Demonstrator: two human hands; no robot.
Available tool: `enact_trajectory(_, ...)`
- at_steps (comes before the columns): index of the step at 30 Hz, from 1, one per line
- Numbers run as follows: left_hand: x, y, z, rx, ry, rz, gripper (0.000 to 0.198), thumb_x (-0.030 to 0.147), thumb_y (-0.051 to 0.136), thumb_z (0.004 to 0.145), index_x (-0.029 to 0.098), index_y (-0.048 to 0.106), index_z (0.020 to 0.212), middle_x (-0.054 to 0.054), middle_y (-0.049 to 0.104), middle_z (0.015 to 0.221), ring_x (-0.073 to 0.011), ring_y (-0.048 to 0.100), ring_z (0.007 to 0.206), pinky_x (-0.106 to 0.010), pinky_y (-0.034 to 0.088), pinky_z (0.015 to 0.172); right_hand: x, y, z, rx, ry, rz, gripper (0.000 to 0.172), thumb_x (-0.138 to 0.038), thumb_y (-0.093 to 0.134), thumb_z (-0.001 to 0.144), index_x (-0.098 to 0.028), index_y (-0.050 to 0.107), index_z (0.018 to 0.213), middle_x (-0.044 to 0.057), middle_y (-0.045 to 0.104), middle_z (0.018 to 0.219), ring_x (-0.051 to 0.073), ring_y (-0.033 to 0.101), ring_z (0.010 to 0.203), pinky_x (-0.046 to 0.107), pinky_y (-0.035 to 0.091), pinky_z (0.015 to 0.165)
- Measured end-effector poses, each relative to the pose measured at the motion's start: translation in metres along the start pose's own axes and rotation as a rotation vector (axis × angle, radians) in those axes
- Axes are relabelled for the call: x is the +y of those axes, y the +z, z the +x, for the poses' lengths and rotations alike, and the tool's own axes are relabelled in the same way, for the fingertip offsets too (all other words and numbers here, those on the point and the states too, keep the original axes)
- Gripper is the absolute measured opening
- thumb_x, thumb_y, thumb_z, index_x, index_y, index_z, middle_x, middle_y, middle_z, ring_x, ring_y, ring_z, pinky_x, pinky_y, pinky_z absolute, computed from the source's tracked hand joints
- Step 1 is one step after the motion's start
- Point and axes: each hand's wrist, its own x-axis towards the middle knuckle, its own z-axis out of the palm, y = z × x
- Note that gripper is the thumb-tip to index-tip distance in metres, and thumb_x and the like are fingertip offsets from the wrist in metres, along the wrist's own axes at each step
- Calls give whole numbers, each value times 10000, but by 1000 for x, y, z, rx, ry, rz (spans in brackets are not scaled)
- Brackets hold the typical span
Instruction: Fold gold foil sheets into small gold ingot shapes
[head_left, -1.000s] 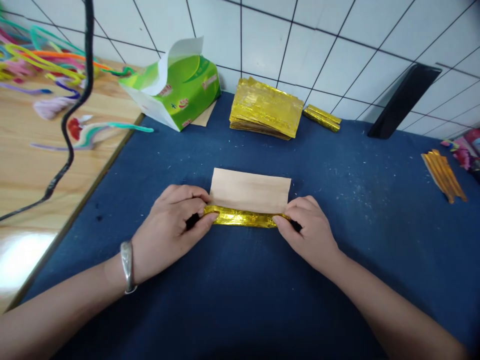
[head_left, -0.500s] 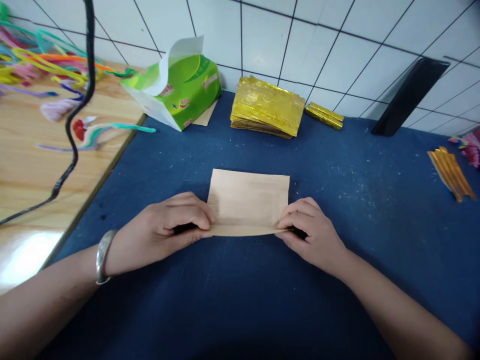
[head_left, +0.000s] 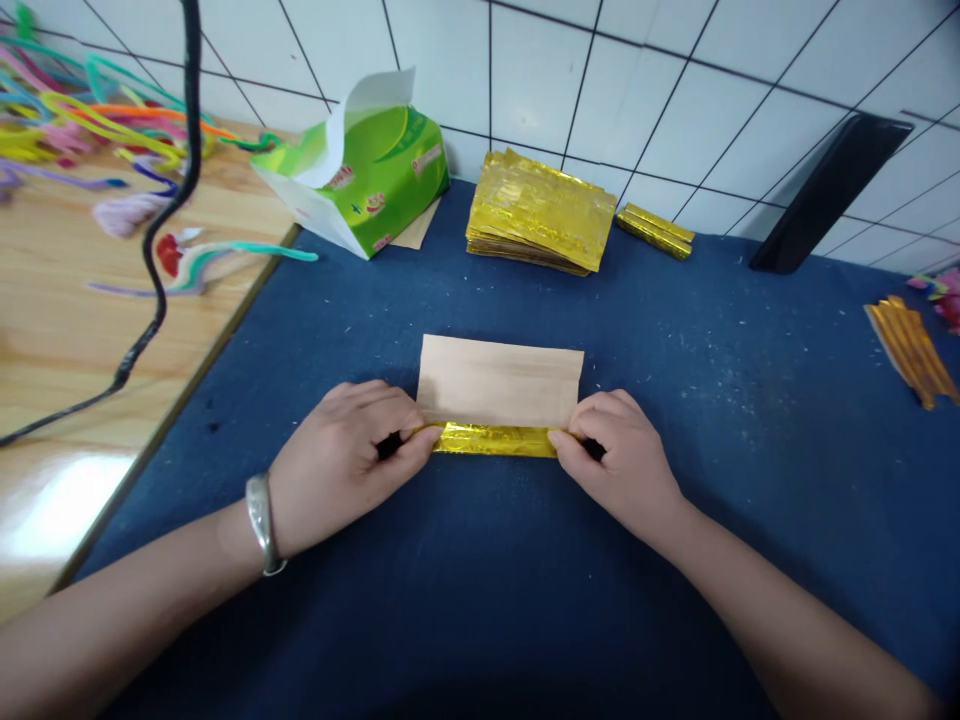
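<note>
A sheet of paper [head_left: 501, 380], tan on its upper face and gold foil on the other, lies on the blue cloth [head_left: 480, 560] in front of me. Its near edge is rolled over into a narrow gold strip [head_left: 495, 440]. My left hand [head_left: 345, 460], with a silver bangle at the wrist, pinches the left end of that strip. At the strip's right end my right hand [head_left: 619, 460] pinches it the same way. Both hands have their fingers closed on the paper.
A stack of gold foil sheets [head_left: 540, 210] and two rolled gold sticks [head_left: 656, 230] lie at the back by the tiled wall. A green tissue pack [head_left: 367, 170] stands at the back left. Coloured pipe cleaners [head_left: 90, 120] lie on the wooden table. A black cable [head_left: 161, 230] hangs at the left. More gold sticks [head_left: 911, 350] lie at the right, behind them a black slab [head_left: 825, 195] against the wall.
Half a second ago the near edge lay flat and tan. Both hands have since rolled it away from me, so the gold foil strip shows again.
</note>
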Motion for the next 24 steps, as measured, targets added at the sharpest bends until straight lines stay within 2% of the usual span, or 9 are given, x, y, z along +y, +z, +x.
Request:
enact_trajectory(7, 3, 0, 4, 17, -7, 82, 325, 315, 483, 863, 169, 437, 576, 12, 500, 587, -125, 445, 613, -284, 332, 659, 1, 2, 3, -16, 29, -109, 312, -277, 498, 833, -183, 406, 549, 7, 499, 655, 128, 444, 665, 281, 362, 674)
enact_trajectory(16, 2, 3, 3, 12, -10, 141, 331, 336, 477, 870, 171, 433, 586, 9, 505, 605, -129, 455, 630, -288, 349, 678, 0, 2, 3, -36, 39, -129, 311, -269, 497, 829, -188, 369, 557, 0, 474, 646, 129, 426, 666, 289, 358, 700)
enact_trajectory(24, -2, 4, 0, 39, -1, 229, 331, 381, 477, 871, 174, 448, 614, 7, 488, 606, -131, 464, 623, -287, 373, 664, 0, 2, 2, -31, 58, -129, 308, -270, 515, 818, -191, 356, 566, 3, 484, 662, 137, 427, 680, 280, 349, 664)
